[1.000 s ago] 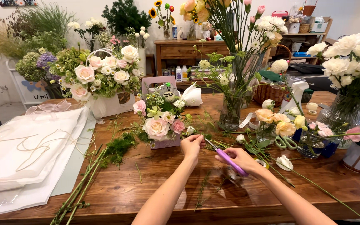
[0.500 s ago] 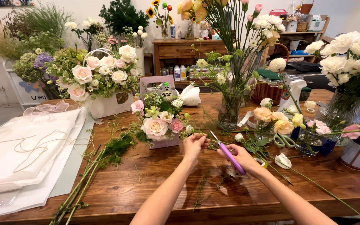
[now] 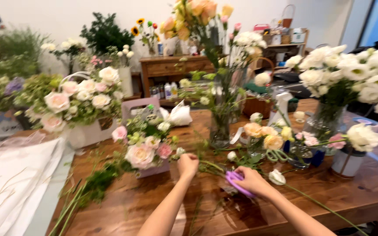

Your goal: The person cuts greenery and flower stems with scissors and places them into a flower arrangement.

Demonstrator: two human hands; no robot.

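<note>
Left hand [image 3: 188,164] is closed in a fist, pinching a green flower stem [image 3: 211,166] just beside the small pink-and-cream arrangement [image 3: 147,150]. Right hand [image 3: 248,181] is clamped around purple-handled scissors [image 3: 235,182], close to the left hand, blades hidden. The stem lies between the hands, its long axis running roughly left-right, rising slightly toward the left fist; which end bears a bloom is unclear. Risk: the blades sit near the left fingers, so a slip could nick them or cut the stem too short.

Head camera looks down and forward over the wooden table [image 3: 154,205]; hands close below.
</note>
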